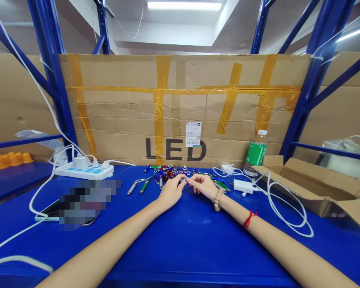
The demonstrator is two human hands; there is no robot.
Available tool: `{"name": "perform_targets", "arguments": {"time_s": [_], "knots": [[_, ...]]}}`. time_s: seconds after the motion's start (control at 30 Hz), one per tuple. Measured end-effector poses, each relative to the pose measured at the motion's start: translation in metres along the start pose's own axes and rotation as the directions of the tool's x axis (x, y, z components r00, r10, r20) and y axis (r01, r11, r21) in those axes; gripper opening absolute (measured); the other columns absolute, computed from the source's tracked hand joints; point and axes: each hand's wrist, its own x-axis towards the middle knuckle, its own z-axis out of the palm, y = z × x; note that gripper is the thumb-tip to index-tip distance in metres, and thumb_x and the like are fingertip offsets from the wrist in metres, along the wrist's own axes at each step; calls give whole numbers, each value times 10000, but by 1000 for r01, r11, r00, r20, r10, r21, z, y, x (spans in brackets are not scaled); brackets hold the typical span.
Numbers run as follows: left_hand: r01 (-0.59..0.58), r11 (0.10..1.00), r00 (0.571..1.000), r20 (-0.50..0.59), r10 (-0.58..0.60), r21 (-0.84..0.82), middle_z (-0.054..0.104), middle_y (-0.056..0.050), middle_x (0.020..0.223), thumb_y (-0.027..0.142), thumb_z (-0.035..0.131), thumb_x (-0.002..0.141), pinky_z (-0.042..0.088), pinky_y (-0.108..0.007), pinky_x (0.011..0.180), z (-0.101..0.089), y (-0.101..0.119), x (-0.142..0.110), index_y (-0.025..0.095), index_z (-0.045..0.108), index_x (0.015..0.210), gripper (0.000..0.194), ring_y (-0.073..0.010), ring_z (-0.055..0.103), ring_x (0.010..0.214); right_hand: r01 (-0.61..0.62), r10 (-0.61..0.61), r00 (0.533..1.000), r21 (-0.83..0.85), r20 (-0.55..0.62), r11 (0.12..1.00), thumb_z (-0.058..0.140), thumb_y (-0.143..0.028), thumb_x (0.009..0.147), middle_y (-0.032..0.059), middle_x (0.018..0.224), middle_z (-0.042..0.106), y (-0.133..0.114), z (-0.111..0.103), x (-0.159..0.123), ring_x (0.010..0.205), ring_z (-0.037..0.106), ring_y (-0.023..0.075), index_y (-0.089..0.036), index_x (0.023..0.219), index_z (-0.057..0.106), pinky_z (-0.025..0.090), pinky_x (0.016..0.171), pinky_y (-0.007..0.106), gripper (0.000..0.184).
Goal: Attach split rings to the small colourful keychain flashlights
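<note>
My left hand (171,191) and my right hand (204,185) meet at the middle of the blue table (180,240), fingertips pinched together on a small silver pen-shaped light (183,181). Just behind them lies a pile of small coloured pen lights (171,171). Two more lights, one silver (132,187) and one green (145,185), lie apart to the left of my left hand. My right wrist wears a bead bracelet and a red string.
A white power strip (85,171) with plugs and white cables sits at back left. A white charger (243,186) and looped cable lie right of my hands, beside a green-labelled bottle (256,153) and an open cardboard box (318,188). A taped cardboard sheet marked LED (180,112) backs the table.
</note>
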Motion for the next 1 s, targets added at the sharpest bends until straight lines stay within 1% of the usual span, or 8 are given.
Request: {"name": "perform_targets", "arguments": {"time_s": [0.1,0.2,0.3,0.5,0.67,0.77,0.87,1.0], "knots": [[-6,1000,1000,5,7,-13,642,-18,821,246,378,837,429,-247,681,0,1,1,199,530,1000,227,-144,581,713,12,-12,999,20,-38,1000,695,-469,551,-24,581,555,4,0,2,381,455,46,-145,756,585,318,339,164,400],[-36,999,999,-4,36,-34,644,-28,867,239,382,836,425,-253,714,0,1,1,195,528,996,221,-150,584,771,35,-34,999,20,-35,999,682,-474,567,-13,592,569,5,-1,3,392,452,48,-141,854,619,327,350,172,444],[-20,999,1000,-3,20,-33,646,-26,895,253,378,839,426,-263,727,-1,2,0,208,531,1002,228,-161,585,818,44,-43,997,4,-59,999,675,-486,566,0,573,573,3,-2,2,402,432,45,-128,818,662,326,360,178,438],[9,1000,1000,5,-9,-6,650,-17,889,280,371,840,428,-271,715,-1,2,0,224,544,1016,253,-171,584,823,48,-48,994,-7,-99,999,689,-494,532,17,580,597,-1,-2,0,405,428,53,-135,799,691,327,363,191,447],[10,1000,1000,24,-10,-11,650,-14,822,294,366,840,423,-252,657,-1,2,0,221,553,1040,284,-160,583,757,68,-69,996,-19,-64,998,690,-491,533,21,613,605,-2,-3,-1,406,422,47,-142,726,693,331,368,194,399],[33,999,999,40,-34,17,644,-7,764,309,354,843,412,-247,629,-2,3,-1,227,557,1044,297,-159,580,722,37,-36,999,11,-33,999,711,-473,508,8,596,588,-3,-5,-2,409,425,43,-136,720,687,320,365,186,398],[48,997,996,66,-52,54,637,-4,743,326,343,848,409,-254,638,-3,5,-2,242,564,1036,301,-163,577,722,-8,9,1000,25,-21,1000,731,-452,480,2,585,581,-3,-7,-3,415,428,41,-128,710,681,317,364,179,400],[16,998,995,101,-22,57,637,-6,790,321,332,857,415,-261,686,-4,6,-3,246,551,1039,295,-161,569,766,-31,31,999,15,-8,999,736,-449,468,1,578,586,-2,-9,-3,418,433,40,-126,682,673,341,378,181,392]]}}
